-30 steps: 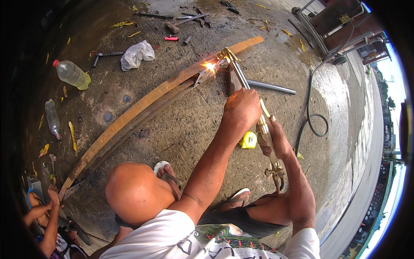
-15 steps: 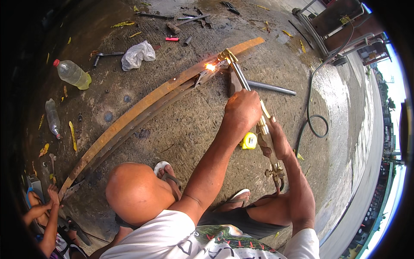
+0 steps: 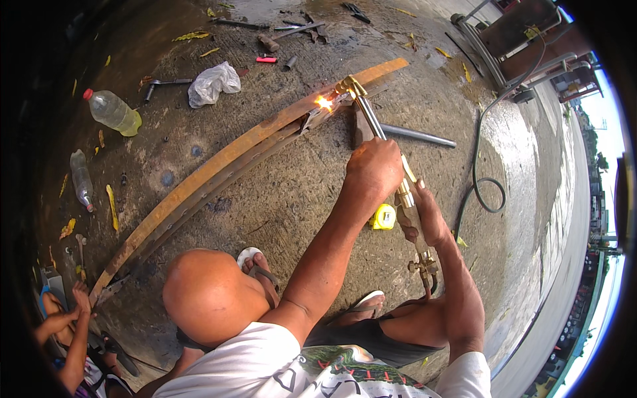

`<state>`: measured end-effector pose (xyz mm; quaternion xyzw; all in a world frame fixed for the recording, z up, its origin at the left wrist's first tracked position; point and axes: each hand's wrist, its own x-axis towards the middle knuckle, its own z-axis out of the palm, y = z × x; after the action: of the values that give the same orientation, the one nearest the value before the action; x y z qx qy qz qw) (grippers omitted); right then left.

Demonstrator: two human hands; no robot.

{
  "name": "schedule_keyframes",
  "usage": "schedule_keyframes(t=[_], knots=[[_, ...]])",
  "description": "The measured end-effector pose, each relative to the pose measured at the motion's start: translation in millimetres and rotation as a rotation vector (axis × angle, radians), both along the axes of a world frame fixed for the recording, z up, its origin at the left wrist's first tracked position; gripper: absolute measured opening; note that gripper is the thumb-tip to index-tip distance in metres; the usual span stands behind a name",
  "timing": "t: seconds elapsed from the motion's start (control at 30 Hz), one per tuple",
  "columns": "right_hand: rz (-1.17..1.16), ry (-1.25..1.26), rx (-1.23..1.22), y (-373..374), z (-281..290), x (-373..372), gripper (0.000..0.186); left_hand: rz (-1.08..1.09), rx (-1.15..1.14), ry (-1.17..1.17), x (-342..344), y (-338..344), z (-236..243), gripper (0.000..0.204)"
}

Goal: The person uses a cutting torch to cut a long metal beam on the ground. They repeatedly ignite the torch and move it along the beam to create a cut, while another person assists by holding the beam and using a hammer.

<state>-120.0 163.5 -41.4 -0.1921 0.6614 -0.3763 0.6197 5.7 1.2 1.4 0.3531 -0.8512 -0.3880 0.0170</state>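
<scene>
And here's the wide concrete floor (image 3: 285,192), with a wheeled rig (image 3: 517,30) parked up at its far right corner! Sweeping across it comes the long rusty strip (image 3: 232,147), arcing from the near left corner toward the far edge, a darker strip (image 3: 245,157) running just beside it on the near side. Now the torch (image 3: 404,194), brass and slender, out over the middle of the floor: its long axis slants from the valves, near right, up to the head, far left, and that head bends over toward the strips. Just right of the torch head lies a grey pipe (image 3: 421,135), angled toward the right edge. The left hand (image 3: 375,164) is closed in a fist round the torch tubes; the right hand (image 3: 428,215) curls round the handle farther back, thumb lying along it. Over at the near left corner, a co-worker's hand (image 3: 81,297) is at the strip's end. A yellow tape measure (image 3: 383,217) sits near the right hand. And the glow (image 3: 324,103)! A second ago sparks were bursting wider; now it's tighter, torch hardly moved, so the heat looks to be staying on one spot
</scene>
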Motion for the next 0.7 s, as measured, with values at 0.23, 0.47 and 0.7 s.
schedule_keyframes(t=[0.23,0.47,0.7], knots=[[0.018,0.008,-0.005,-0.8,0.6,0.6,0.071,0.000,-0.006,0.005,0.6,-1.1,-1.9,0.020],[0.003,-0.003,0.011,-0.4,-0.6,0.4,0.072,-0.007,0.009,-0.001,2.0,-1.6,1.0,0.020],[0.015,0.010,-0.008,-0.4,0.2,0.5,0.071,0.002,0.000,0.031,1.1,-0.9,-3.8,0.020]])
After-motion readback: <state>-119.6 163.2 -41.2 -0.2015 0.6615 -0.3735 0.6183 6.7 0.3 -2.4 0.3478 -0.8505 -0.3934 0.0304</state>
